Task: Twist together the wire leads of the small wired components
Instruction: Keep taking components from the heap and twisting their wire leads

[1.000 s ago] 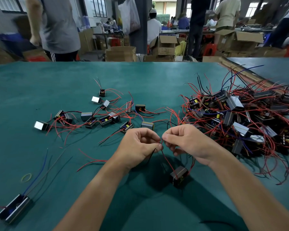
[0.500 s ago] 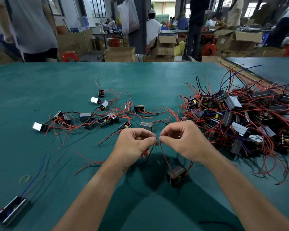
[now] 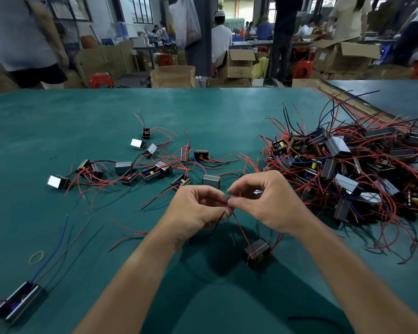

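A small dark boxy component (image 3: 256,253) dangles low over the green table (image 3: 58,116), hanging from its red and black wire leads (image 3: 239,227). My left hand (image 3: 193,213) and my right hand (image 3: 268,201) meet fingertip to fingertip above it, each pinching the upper ends of those leads. The exact point where the wires join is hidden between my fingers. A big tangled heap of similar components (image 3: 348,169) with red wires lies to the right. Several separate components (image 3: 152,173) are scattered at centre left.
A longer silver-edged unit (image 3: 17,302) with blue and grey leads lies at the near left, a yellow rubber band (image 3: 36,257) beside its wires. A loose black wire (image 3: 307,319) lies at the near right. Beyond the table's far edge stand people, cardboard boxes (image 3: 237,63) and red stools.
My hands stay joined at the wire ends, with my right fingers shifting their pinch slightly. The person standing at the back left has moved further left.
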